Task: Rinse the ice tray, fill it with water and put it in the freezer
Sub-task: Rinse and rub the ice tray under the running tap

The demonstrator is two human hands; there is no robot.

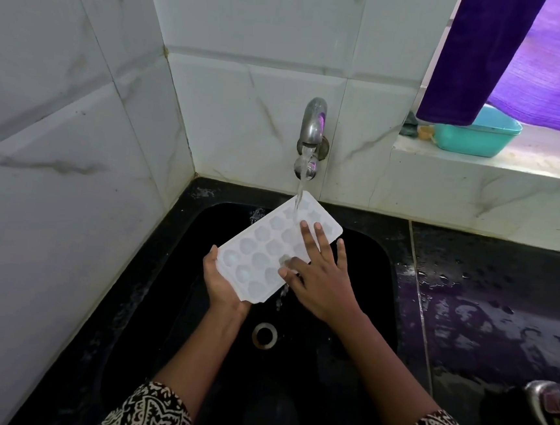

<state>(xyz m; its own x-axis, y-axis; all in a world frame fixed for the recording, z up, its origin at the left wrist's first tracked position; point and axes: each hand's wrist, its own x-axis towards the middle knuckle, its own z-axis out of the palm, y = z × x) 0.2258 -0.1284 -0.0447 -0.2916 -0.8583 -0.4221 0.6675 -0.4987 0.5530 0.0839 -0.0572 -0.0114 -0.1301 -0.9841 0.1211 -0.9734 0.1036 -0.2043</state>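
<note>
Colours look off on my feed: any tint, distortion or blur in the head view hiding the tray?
Head view: purple cast from the curtain tints the tap and wet counter; wide-angle bends the wall tiles; the sink is dark; the tray is bright and readable, slight blur on the right hand.

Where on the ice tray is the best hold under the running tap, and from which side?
Grip the ice tray by its near short end, from the left and underneath, as the left hand does. Its far end sits under the stream, so this flat rim keeps the cups uncovered.
</note>
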